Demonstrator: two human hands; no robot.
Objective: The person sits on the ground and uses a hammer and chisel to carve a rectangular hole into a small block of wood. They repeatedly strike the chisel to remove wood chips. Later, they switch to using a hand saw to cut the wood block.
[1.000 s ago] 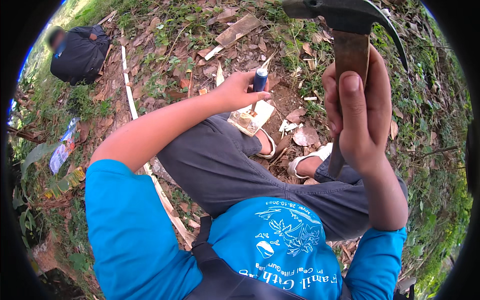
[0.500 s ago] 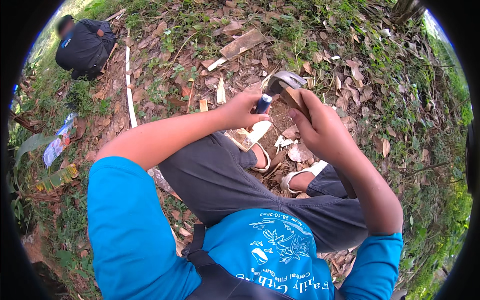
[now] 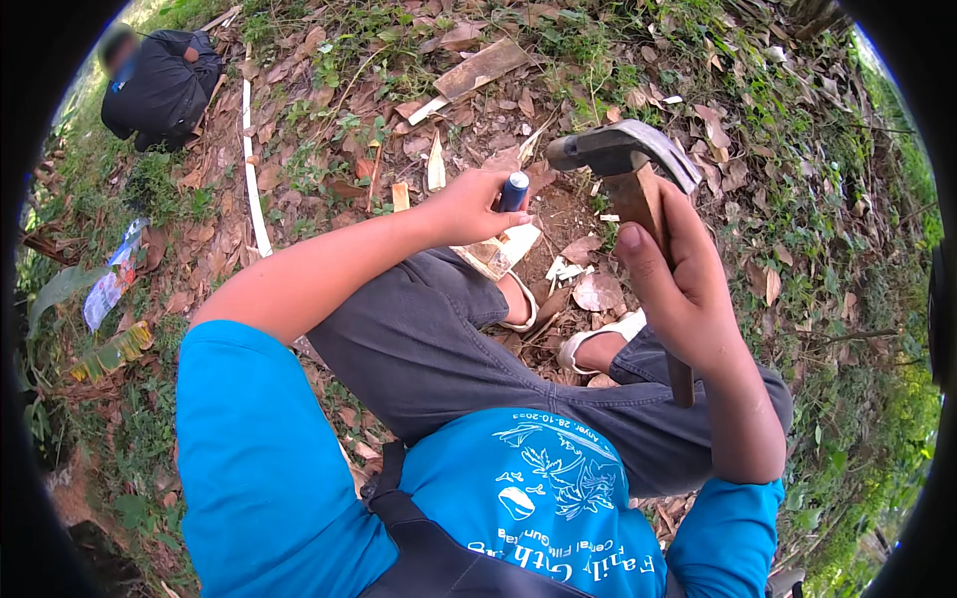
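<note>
My left hand (image 3: 471, 209) is closed round the blue handle of a chisel (image 3: 514, 189), its pale end facing up; the blade is hidden behind my fingers. Below it is a block of pale wood (image 3: 490, 257) with a cut hollow, beside my left foot. I cannot tell whether the blade touches the wood. My right hand (image 3: 688, 284) grips a claw hammer (image 3: 636, 189) by its wooden handle, close under the dark metal head. The hammer is raised to the right of the chisel, apart from it.
White wood chips (image 3: 566, 271) lie between my sandalled feet. Beyond are a flat board (image 3: 481, 70), a pale splinter (image 3: 437, 164) and a long white strip (image 3: 251, 159) on leaf litter. A person in dark clothes (image 3: 164, 85) sits far left, above a colourful plastic wrapper (image 3: 117, 277).
The hammer has moved up and right, away from the chisel handle, and its head now stands clear of it. My left hand with the chisel has shifted only slightly.
</note>
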